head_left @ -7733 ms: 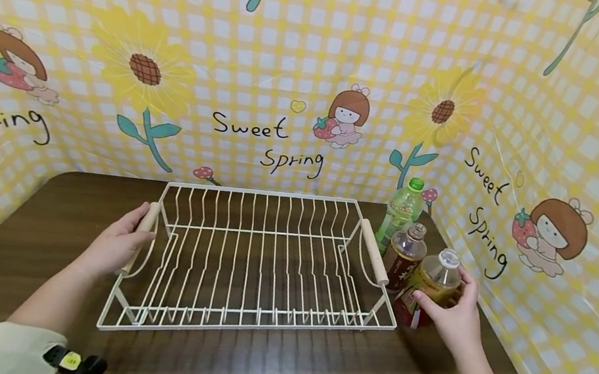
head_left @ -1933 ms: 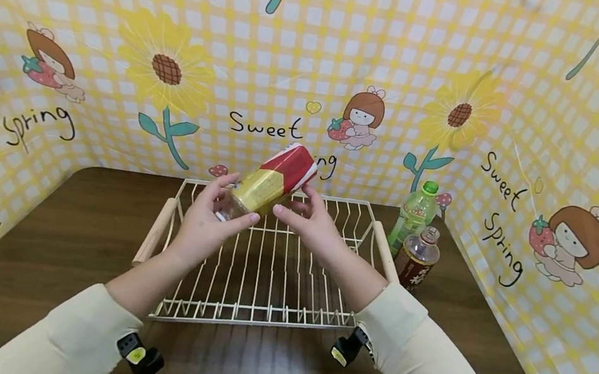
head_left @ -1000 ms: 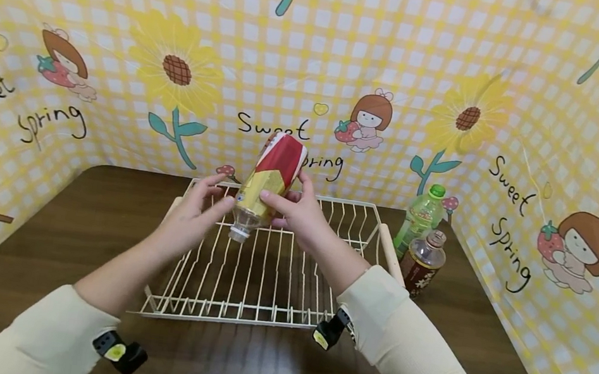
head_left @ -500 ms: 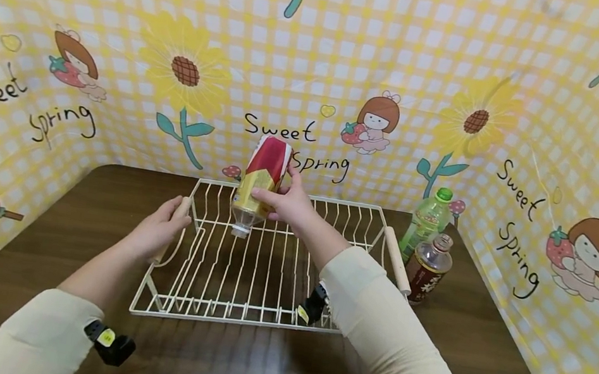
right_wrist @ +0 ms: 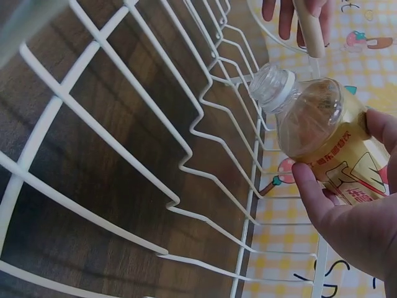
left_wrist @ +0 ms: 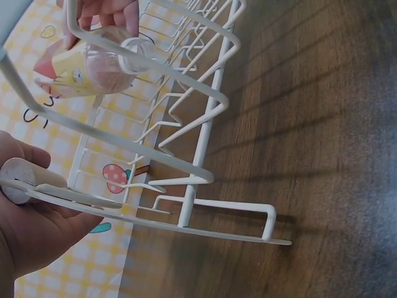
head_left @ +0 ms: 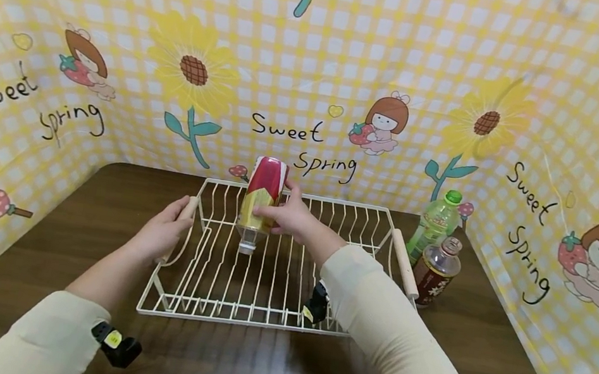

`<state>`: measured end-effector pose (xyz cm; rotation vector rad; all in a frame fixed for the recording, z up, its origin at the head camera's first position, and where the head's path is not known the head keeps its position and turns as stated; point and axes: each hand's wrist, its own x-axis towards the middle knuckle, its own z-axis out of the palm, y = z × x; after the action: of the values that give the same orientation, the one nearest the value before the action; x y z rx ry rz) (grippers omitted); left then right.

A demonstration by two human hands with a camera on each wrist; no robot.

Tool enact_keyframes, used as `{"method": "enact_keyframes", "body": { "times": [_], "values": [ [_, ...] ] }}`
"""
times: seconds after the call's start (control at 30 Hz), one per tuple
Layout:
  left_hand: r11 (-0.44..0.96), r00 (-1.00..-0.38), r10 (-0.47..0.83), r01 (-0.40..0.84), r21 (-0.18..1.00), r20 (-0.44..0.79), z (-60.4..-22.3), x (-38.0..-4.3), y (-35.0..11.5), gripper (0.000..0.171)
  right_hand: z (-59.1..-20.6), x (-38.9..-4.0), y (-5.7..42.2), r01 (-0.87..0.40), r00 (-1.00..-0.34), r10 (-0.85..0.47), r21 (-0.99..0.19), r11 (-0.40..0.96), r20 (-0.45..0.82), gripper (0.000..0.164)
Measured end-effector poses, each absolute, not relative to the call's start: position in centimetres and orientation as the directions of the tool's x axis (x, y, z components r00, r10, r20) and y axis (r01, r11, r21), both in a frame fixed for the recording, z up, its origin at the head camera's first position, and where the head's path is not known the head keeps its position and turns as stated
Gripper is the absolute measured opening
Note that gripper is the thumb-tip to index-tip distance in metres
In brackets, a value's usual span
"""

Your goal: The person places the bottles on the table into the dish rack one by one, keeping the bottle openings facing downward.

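- The right hand (head_left: 292, 213) grips the bottle with the red-and-yellow label (head_left: 264, 192), its thumb and fingers on opposite sides of the label.
- That bottle is upside down and slightly tilted, its clear neck pointing downward, above the left part of the white wire rack (head_left: 200, 317); whether it touches the wires cannot be told.
- The left hand (head_left: 160, 228) holds the rack's left wooden handle (left_wrist: 25, 177), curled around it.
- The rack rests on the dark wooden table (head_left: 71, 219).
- Just beyond the right wooden handle (head_left: 406, 263), the brown-labelled bottle (head_left: 437, 270) stands upright, and the green bottle (head_left: 435, 224) is behind it.
- Yellow checked cloth (head_left: 295, 52) surrounds the table's back and sides.
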<state>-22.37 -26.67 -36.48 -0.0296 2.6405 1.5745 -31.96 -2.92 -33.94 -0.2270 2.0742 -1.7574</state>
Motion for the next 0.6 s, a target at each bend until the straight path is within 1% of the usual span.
{"method": "enact_keyframes", "body": {
  "times": [0.27, 0.6],
  "values": [
    [0.462, -0.999, 0.013, -0.038, 0.886, -0.05, -36.29, -22.16, -26.37, 0.066, -34.23, -31.69, -3.5, 0.177, -0.865, -0.437, -0.965, 0.194, -0.247, 0.099],
    [0.46, -0.999, 0.005, -0.045, 0.887, -0.054, -36.26, -22.11, -26.4, 0.066, -34.46, -31.62, -3.78, 0.182, -0.864, -0.434, -0.962, 0.206, -0.256, 0.101]
  ]
}}
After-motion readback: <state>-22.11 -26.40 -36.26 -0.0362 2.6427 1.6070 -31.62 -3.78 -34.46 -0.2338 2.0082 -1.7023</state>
